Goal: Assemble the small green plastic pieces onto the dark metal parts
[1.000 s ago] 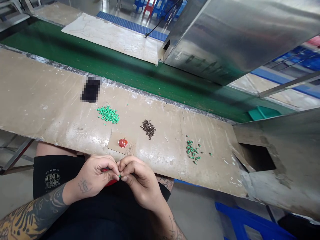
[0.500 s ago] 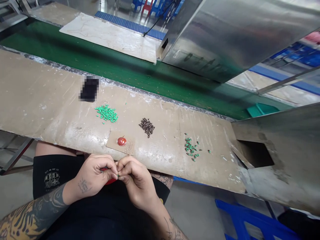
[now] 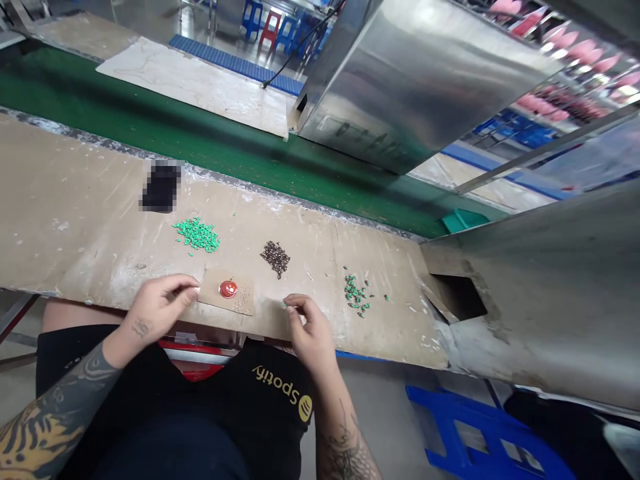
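My right hand (image 3: 311, 331) hovers over the tan bench board (image 3: 75, 227), pinching a tiny green bead (image 3: 285, 305) at its fingertips. My left hand (image 3: 160, 308) holds nothing visible, its fingertips just left of a cardboard square (image 3: 213, 297). On that square lie a round red piece with a gold rim (image 3: 229, 289) and a pinch of pale grains (image 3: 243, 299). Farther along the board are a heap of green beads (image 3: 197, 235), a heap of dark beads (image 3: 275, 259) and a looser green-and-dark heap (image 3: 356, 293).
A pixelated black object (image 3: 161, 187) lies on the board. Behind runs a green conveyor belt (image 3: 150, 133) under a steel hood (image 3: 415, 87). A square chute opening (image 3: 457, 297) sits at the right, above a blue stool (image 3: 465, 433). Something red (image 3: 195, 363) lies in my lap.
My hands, pressed together over a small green piece before, have parted: the left moved left, the right moved right with the bead. The view also shifted, showing more of my black shirt.
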### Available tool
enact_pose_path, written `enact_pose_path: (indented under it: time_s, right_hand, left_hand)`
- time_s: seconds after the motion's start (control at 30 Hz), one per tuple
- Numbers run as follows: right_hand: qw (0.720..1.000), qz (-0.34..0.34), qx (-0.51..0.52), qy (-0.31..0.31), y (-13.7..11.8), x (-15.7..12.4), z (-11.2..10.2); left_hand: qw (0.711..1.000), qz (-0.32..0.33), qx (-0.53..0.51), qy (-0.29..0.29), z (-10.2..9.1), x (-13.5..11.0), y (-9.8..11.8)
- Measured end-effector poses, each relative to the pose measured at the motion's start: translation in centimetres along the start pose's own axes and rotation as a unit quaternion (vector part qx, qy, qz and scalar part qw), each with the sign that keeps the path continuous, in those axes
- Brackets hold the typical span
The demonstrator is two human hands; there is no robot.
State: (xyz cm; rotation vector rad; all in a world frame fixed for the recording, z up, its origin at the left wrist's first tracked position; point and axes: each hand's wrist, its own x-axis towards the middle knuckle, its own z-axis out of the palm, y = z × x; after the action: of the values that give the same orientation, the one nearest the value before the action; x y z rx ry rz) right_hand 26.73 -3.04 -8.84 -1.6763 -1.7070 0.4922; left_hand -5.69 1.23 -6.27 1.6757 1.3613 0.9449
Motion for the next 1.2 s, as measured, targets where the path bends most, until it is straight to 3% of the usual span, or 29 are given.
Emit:
enact_pose_path:
  time_s: [0.1,0.17,0.3,0.47,0.67,0.83,1.0,1.13,1.2]
  right_hand:
    - [0.993,0.03,-0.089,0.076,3.8,1.6,-1.0]
    - [0.988,0.028,-0.115,0.102,4.5,2.3,-0.7]
    - [0.99,-0.012,-0.132,0.041,3.1,3.7,1.6]
    - [0.992,-0.014,-0.127,-0.01,1.9,5.5,3.2]
    - [0.998,0.026,-0.059,-0.009,1.9,6.2,2.7]
    - [0.994,0.067,0.089,-0.01,0.9,4.2,2.8]
    - [0.96,0.076,0.264,-0.061,-2.7,-0.4,3.8]
    - [0.876,0.102,0.453,-0.132,-6.4,-2.5,4.0]
    - [0.855,0.109,0.485,-0.144,-7.6,-2.8,4.0]
  left_hand:
    - [0.996,-0.037,0.052,0.07,-0.9,1.3,-2.9]
    - [0.989,-0.036,0.098,0.104,-0.9,1.6,-4.1]
    - [0.978,0.03,0.187,0.087,-0.3,1.3,-4.5]
    - [0.977,0.068,0.194,0.056,-0.4,1.1,-4.3]
    - [0.976,0.086,0.195,0.029,-0.4,1.2,-4.4]
    - [0.978,0.114,0.167,0.051,-0.4,0.7,-4.2]
    - [0.979,0.186,0.079,0.02,2.0,-1.7,-1.1]
    - [0.972,0.233,0.016,-0.032,4.1,-2.9,2.3]
    - [0.966,0.254,0.003,-0.05,4.6,-3.1,3.2]
